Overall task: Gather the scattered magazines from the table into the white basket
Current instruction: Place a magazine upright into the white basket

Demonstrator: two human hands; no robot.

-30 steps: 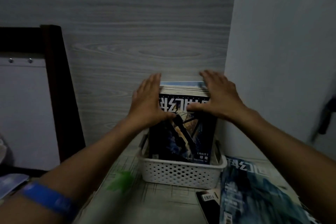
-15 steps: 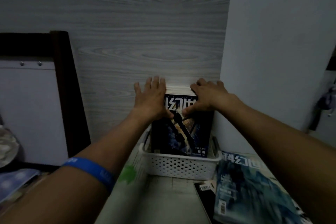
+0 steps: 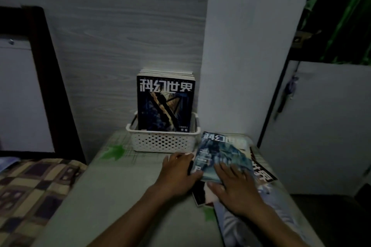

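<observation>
A white perforated basket (image 3: 163, 142) stands at the back of the table (image 3: 124, 196) and holds a stack of magazines (image 3: 165, 102) upright, a dark cover facing me. To its right a blue-covered magazine (image 3: 220, 152) lies on top of several others: a black one (image 3: 198, 195), a red and black one (image 3: 263, 173) and a pale one (image 3: 241, 226). My left hand (image 3: 177, 172) touches the blue magazine's left edge, thumb on its near corner. My right hand (image 3: 232, 186) lies flat on its near end with fingers spread.
A wood-grain panel (image 3: 120, 50) and white wall rise right behind the basket. A bed with a checked blanket (image 3: 30, 190) and a dark wooden post (image 3: 50, 78) lie to the left. A white cabinet door (image 3: 321, 126) stands past the table's right edge.
Both hands have left the top of the upright stack in the basket and come down to the blue magazine on the table. The view has pulled back and tilted down.
</observation>
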